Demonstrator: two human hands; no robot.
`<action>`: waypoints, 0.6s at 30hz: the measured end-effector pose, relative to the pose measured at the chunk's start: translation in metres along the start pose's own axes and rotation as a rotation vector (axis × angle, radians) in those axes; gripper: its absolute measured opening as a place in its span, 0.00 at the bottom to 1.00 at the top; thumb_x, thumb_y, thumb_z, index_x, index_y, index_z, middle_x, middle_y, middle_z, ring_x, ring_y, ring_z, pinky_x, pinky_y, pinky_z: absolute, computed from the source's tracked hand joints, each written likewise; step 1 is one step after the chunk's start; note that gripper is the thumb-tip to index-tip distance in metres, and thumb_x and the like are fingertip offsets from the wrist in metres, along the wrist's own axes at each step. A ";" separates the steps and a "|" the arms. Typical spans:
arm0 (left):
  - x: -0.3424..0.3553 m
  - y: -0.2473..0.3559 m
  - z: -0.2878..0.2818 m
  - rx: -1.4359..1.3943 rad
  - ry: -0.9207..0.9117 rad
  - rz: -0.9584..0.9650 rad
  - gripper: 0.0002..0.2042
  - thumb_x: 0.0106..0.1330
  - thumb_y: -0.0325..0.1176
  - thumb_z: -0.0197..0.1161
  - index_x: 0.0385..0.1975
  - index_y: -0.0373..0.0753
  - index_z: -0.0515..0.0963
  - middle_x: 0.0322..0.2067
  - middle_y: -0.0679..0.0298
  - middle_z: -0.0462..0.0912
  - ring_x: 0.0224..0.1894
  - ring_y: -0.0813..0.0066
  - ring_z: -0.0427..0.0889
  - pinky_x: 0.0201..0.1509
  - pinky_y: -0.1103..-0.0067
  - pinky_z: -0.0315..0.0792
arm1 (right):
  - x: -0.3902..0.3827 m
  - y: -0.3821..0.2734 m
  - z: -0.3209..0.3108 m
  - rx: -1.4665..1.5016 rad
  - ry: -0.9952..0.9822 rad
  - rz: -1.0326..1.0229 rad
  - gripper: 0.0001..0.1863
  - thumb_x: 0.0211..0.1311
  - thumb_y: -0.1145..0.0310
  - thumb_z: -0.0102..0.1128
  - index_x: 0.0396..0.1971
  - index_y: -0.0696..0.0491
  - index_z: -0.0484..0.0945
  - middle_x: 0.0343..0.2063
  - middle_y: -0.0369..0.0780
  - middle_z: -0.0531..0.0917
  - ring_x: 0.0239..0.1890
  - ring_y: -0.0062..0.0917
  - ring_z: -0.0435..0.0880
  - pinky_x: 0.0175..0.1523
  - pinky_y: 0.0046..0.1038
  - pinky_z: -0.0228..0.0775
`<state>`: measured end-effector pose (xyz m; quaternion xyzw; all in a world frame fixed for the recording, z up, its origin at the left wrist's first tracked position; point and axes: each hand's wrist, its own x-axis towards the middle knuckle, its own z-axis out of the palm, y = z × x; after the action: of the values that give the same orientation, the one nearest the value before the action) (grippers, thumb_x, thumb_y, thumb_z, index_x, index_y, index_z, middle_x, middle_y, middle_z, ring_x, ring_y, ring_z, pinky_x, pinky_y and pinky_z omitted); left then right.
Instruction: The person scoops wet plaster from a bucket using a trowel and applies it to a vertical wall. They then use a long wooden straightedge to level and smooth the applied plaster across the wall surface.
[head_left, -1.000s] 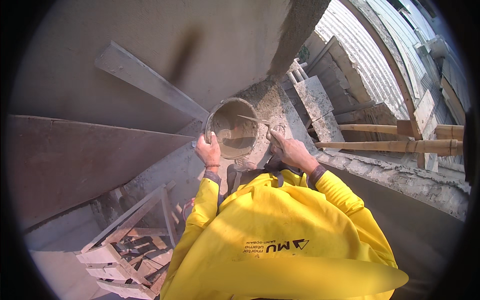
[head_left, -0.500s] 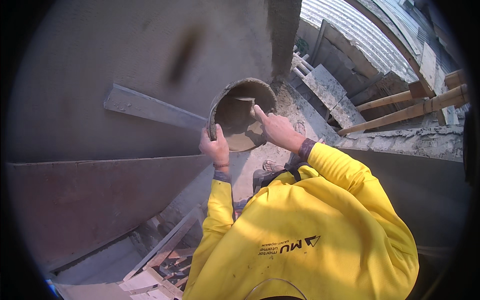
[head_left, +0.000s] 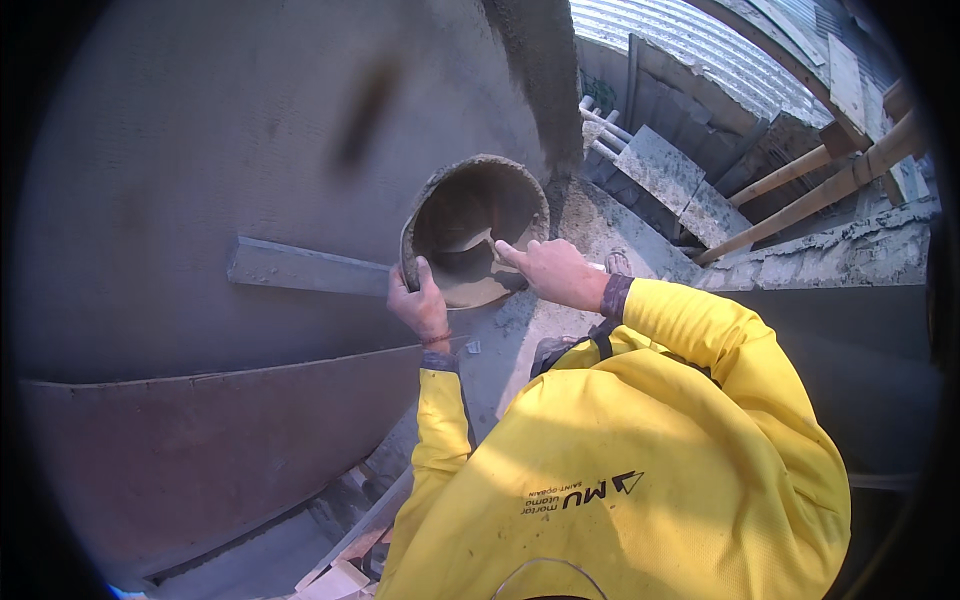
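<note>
A mortar-crusted bucket (head_left: pixel 430 215) is tilted toward me, with a little grey mix in it. My left hand (head_left: pixel 420 300) grips the rim at its lower left. My right hand (head_left: pixel 555 270) is closed on a trowel (head_left: pixel 480 238), index finger along it, with the blade down inside the bucket; much of the handle is hidden by my fingers. Behind the bucket, a long grey straightedge (head_left: pixel 310 265) lies against the plastered wall (head_left: pixel 200 150).
A brown panel (head_left: pixel 200 450) is at lower left, above wood scraps (head_left: pixel 335 575). A rough concrete ledge (head_left: pixel 820 255), bamboo poles (head_left: pixel 800 205), dusty boards (head_left: pixel 660 170) and corrugated roofing (head_left: pixel 680 30) lie to the right. My sandalled foot (head_left: pixel 617 262) shows beside my right hand.
The bucket has risen and tipped toward me in my left hand. The trowel went from above its right rim down inside it. My view has shifted, showing more wall.
</note>
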<state>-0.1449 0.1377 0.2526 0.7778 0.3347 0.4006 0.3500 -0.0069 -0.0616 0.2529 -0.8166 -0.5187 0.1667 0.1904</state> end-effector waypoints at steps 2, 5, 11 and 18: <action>0.004 0.006 0.001 0.095 0.004 -0.047 0.10 0.68 0.33 0.69 0.41 0.32 0.83 0.31 0.61 0.86 0.31 0.74 0.82 0.41 0.74 0.76 | -0.011 0.009 -0.003 -0.025 -0.169 0.010 0.36 0.60 0.76 0.59 0.70 0.61 0.62 0.32 0.50 0.85 0.32 0.46 0.88 0.37 0.43 0.81; 0.006 0.018 0.008 0.103 0.001 0.079 0.08 0.68 0.30 0.69 0.40 0.32 0.83 0.37 0.59 0.90 0.37 0.69 0.87 0.46 0.73 0.79 | -0.020 0.022 -0.009 -0.017 0.046 0.112 0.35 0.61 0.76 0.58 0.69 0.63 0.62 0.31 0.52 0.85 0.32 0.46 0.88 0.39 0.44 0.81; 0.006 0.046 0.039 0.055 -0.107 0.386 0.07 0.66 0.27 0.72 0.35 0.32 0.80 0.51 0.55 0.89 0.53 0.58 0.89 0.53 0.71 0.81 | 0.004 0.034 -0.025 0.357 -0.201 0.287 0.25 0.70 0.70 0.52 0.63 0.65 0.66 0.43 0.59 0.85 0.42 0.52 0.88 0.47 0.46 0.81; 0.039 0.068 0.034 -0.056 -0.281 0.318 0.07 0.65 0.25 0.72 0.34 0.31 0.80 0.50 0.56 0.90 0.51 0.64 0.89 0.55 0.74 0.78 | -0.002 0.086 -0.047 1.208 -0.634 0.329 0.26 0.79 0.54 0.49 0.67 0.55 0.69 0.28 0.37 0.75 0.14 0.17 0.73 0.17 0.23 0.71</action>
<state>-0.0815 0.1234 0.3077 0.8591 0.1446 0.3475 0.3469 0.0824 -0.1036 0.2526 -0.5479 -0.2353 0.6825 0.4227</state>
